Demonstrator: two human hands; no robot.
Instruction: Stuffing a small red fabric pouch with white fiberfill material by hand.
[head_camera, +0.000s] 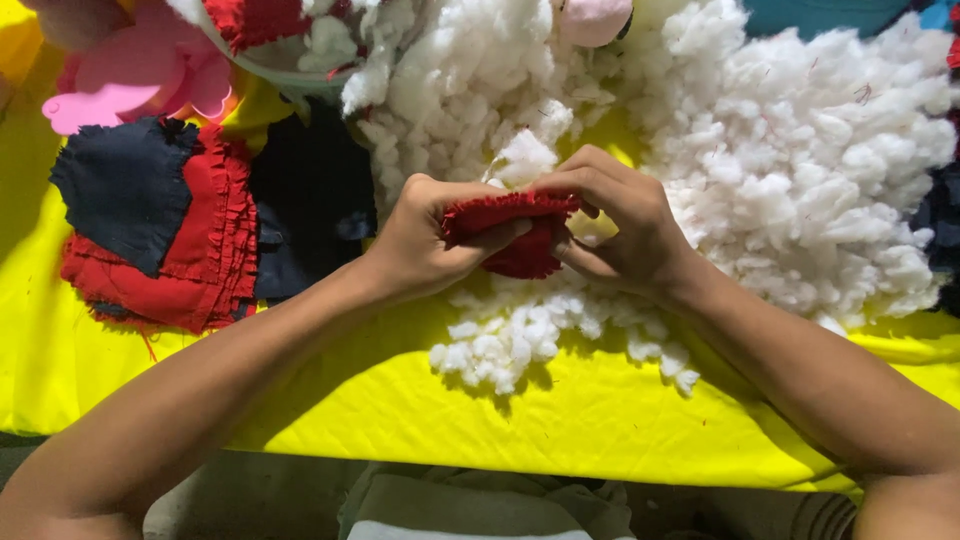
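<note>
A small red fabric pouch is held between both hands over a yellow cloth. My left hand grips its left side with the thumb across the top edge. My right hand pinches its right side, fingers curled over the opening. A tuft of white stuffing sticks up just behind the pouch. A big heap of white fluffy stuffing spreads behind and to the right, and smaller clumps lie under my hands.
Stacked red and dark blue fabric pieces lie at the left. Pink cut-out shapes sit at the top left. A pale pink round thing rests at the top. The yellow cloth's front edge is near me.
</note>
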